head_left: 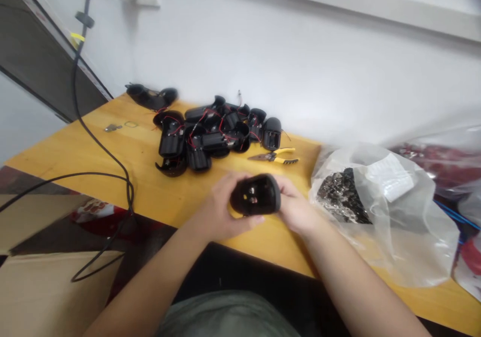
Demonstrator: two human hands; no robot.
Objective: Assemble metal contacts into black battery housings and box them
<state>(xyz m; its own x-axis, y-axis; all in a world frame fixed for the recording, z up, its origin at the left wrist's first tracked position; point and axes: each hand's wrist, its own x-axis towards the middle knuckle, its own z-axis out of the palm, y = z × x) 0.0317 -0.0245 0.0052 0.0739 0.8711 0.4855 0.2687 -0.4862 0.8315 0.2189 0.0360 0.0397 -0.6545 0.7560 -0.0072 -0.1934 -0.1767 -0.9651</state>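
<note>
Between my two hands, above the table's front edge, is a black plastic housing [246,197] with a hollow interior and small shiny parts inside. My left hand [223,209] is closed around its left side, the thumb along its lower edge. On the right side my right hand [293,204] grips it, with its fingertips hidden behind the housing. Just beyond lie yellow-handled pliers [276,156]. Farther back, a heap of similar black housings [199,146] with thin red wires rests on the table.
The wooden table [143,182] meets a white wall. A clear plastic bag [409,227] of small dark metallic pieces stands at the right. A black cable [101,144] hangs across the left edge from a wall socket. Cardboard [48,287] lies at lower left.
</note>
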